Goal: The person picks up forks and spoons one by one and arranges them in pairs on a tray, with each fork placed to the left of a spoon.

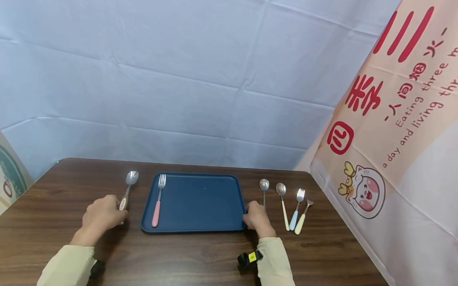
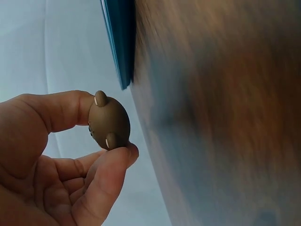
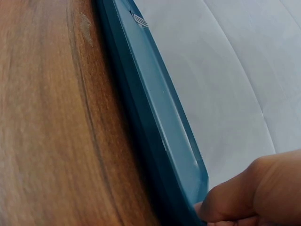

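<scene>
Left hand (image 1: 101,216), one: thumb and finger pinch a spoon (image 1: 123,203) by the rounded end of its handle. Right hand (image 1: 257,216), one: grips the near right corner of a tray (image 1: 204,202). Table (image 1: 171,258), brown, wood-grained: carries the set. Tray, blue, rectangular: mid-table; held at one corner only, it could twist or tilt if lifted or pulled. Held spoon: left of the tray, apart from it; pinched at the handle's end, its bowl could swing or droop. Fork (image 1: 156,212), pink-handled: inside the tray along its left side; likely to slide should the tray tip. Partly hidden spoon (image 1: 264,185): just beyond the right hand, which could nudge it when shifting. Smallest fork (image 1: 300,223), yellow-handled: rightmost, seemingly at little risk.
</scene>
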A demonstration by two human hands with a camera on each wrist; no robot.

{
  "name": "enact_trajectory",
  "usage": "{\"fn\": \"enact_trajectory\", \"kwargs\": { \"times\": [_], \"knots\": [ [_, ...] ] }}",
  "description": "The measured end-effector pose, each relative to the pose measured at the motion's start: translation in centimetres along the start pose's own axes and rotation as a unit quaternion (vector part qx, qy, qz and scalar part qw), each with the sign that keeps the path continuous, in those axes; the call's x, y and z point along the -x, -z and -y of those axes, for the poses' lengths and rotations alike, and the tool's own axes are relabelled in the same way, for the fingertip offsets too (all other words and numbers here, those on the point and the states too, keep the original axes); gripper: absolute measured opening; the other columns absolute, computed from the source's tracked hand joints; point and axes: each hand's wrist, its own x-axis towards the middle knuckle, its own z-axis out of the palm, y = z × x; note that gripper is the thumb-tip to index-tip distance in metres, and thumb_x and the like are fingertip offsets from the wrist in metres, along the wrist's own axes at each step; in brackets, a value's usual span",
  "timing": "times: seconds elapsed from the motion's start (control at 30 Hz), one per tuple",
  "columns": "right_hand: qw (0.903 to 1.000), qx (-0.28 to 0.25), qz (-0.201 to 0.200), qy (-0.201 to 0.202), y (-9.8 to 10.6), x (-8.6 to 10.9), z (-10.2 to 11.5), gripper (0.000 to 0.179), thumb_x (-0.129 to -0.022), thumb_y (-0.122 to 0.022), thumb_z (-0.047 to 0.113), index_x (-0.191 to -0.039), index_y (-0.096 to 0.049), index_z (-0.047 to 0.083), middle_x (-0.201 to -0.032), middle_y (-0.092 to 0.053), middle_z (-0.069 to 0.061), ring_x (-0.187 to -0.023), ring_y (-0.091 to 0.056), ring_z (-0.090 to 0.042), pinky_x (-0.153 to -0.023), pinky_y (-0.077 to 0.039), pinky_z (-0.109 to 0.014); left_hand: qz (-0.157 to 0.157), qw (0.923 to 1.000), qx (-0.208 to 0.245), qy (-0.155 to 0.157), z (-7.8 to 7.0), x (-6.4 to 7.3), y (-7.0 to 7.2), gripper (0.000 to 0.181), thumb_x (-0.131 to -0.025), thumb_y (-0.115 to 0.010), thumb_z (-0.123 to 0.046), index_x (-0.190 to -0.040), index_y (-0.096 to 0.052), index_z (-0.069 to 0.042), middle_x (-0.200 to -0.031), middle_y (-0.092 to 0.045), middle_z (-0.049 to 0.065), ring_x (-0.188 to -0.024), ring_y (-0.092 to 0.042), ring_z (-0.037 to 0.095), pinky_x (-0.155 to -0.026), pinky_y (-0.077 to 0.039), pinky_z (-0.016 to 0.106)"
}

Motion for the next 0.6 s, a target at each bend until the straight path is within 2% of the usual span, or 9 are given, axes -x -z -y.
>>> {"fn": "enact_trajectory", "kwargs": {
  "times": [0.13,0.33,0.43,0.6],
  "knots": [
    [1.0000,-0.003,0.001,-0.003,0.0,-0.1,0.0,0.013,-0.081,-0.054,-0.004,-0.089,-0.065,-0.006,-0.063,-0.055,-0.010,-0.045,-0.054,-0.016,-0.049,-0.044,-0.029,0.000,1.0000,0.004,-0.001,-0.6,0.0,-0.3,0.016,-0.074,-0.061,-0.018,-0.064,-0.054,-0.008,-0.058,-0.051,0.004,-0.055,-0.047,0.023,-0.045,-0.035,0.036],
    [1.0000,-0.004,-0.003,-0.007,0.0,-0.2,0.0,0.027,-0.081,-0.055,-0.005,-0.107,-0.061,-0.012,-0.088,-0.061,-0.022,-0.046,-0.055,-0.016,-0.052,-0.046,-0.030,0.003,0.9999,0.010,0.002,-1.5,-0.1,-1.0,0.018,-0.074,-0.063,-0.018,-0.063,-0.054,-0.007,-0.057,-0.050,0.005,-0.054,-0.047,0.023,-0.045,-0.035,0.035],
    [0.9999,-0.008,-0.004,-0.012,0.0,-0.3,0.0,0.026,-0.081,-0.055,-0.005,-0.105,-0.062,-0.012,-0.088,-0.061,-0.023,-0.046,-0.056,-0.016,-0.051,-0.046,-0.030,-0.001,0.9999,0.011,0.001,-2.0,-0.1,-1.3,0.019,-0.074,-0.064,-0.018,-0.061,-0.053,-0.007,-0.056,-0.049,0.005,-0.052,-0.046,0.022,-0.045,-0.034,0.034],
    [0.9999,-0.008,-0.005,-0.007,0.0,-0.2,0.0,0.019,-0.080,-0.054,-0.006,-0.096,-0.064,-0.010,-0.070,-0.057,-0.014,-0.045,-0.055,-0.016,-0.048,-0.045,-0.029,-0.008,0.9999,0.014,-0.003,-2.9,-0.2,-1.8,0.021,-0.072,-0.064,-0.017,-0.059,-0.051,-0.007,-0.054,-0.047,0.005,-0.051,-0.046,0.021,-0.044,-0.033,0.032]
  ]
}}
